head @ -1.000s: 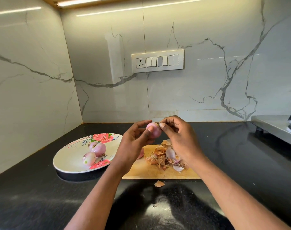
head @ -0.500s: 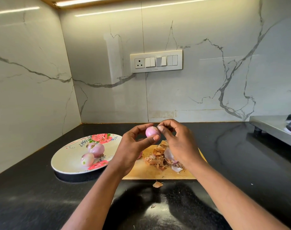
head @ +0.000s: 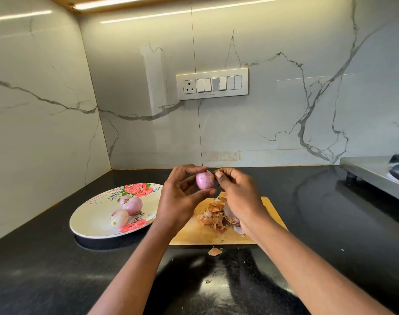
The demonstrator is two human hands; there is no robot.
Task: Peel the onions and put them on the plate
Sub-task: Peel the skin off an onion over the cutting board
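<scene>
Above the board, an onion is held.
It is gripped by the curled left hand; its right end is pinched by the right hand.

My home kitchen — the corner of the counter.

I stand at a glossy black countertop backed by white marble-veined wall panels, with a switchboard and socket set into them and strip lighting under the cabinet above. A flowered plate, a wooden chopping board piled with onion skins and the steel edge of a stove — all say kitchen.
</scene>
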